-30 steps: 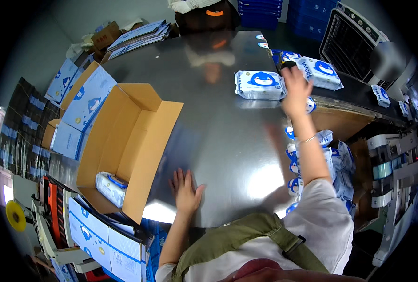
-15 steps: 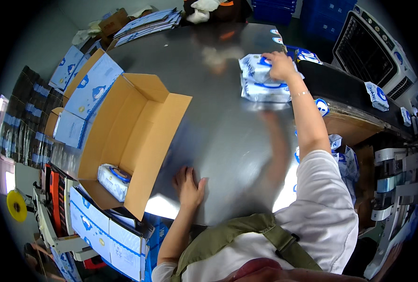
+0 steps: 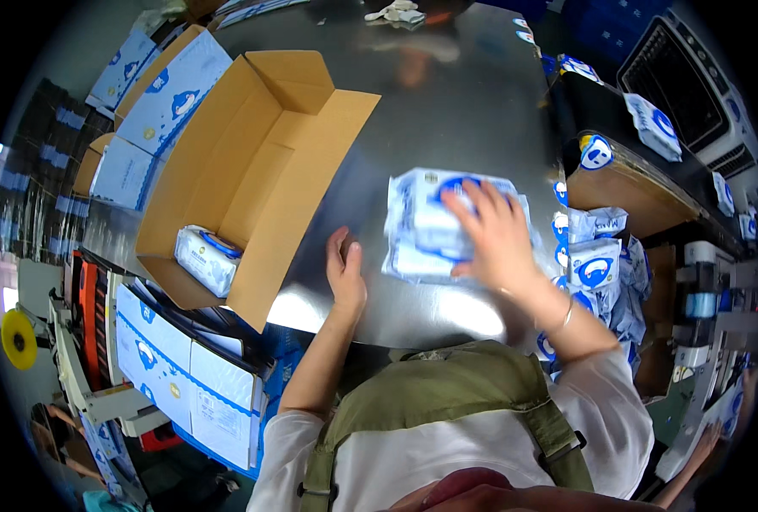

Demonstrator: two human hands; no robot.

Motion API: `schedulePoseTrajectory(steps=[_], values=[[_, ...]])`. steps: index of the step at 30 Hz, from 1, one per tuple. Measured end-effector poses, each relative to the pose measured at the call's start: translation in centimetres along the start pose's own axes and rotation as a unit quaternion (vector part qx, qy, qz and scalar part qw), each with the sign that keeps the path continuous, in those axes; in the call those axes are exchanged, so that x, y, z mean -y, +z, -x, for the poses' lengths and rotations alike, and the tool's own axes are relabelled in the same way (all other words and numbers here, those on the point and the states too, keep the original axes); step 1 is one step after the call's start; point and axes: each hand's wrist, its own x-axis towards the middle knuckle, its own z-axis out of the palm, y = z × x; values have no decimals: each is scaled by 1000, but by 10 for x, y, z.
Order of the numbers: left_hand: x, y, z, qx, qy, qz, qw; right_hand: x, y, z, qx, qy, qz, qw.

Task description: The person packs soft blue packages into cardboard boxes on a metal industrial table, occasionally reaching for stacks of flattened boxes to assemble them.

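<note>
Right hand (image 3: 494,235) presses flat on white-and-blue packs (image 3: 426,230); left hand (image 3: 345,273) rests open, empty; packing the box (image 3: 251,162) likely follows.

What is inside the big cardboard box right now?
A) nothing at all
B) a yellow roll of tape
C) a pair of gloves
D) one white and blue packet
D: one white and blue packet lies in the near end of the open cardboard box, and the rest of its floor shows bare brown card.
</note>
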Motion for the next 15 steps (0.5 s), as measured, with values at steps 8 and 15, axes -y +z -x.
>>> schedulePoseTrajectory(steps=[8, 15], values=[[-97, 49, 13, 149, 308, -536, 772, -79, 16, -128, 368, -31, -301, 879], [-143, -3, 23, 334, 233, -587, 700, -34, 59, -75, 351, -84, -475, 803]])
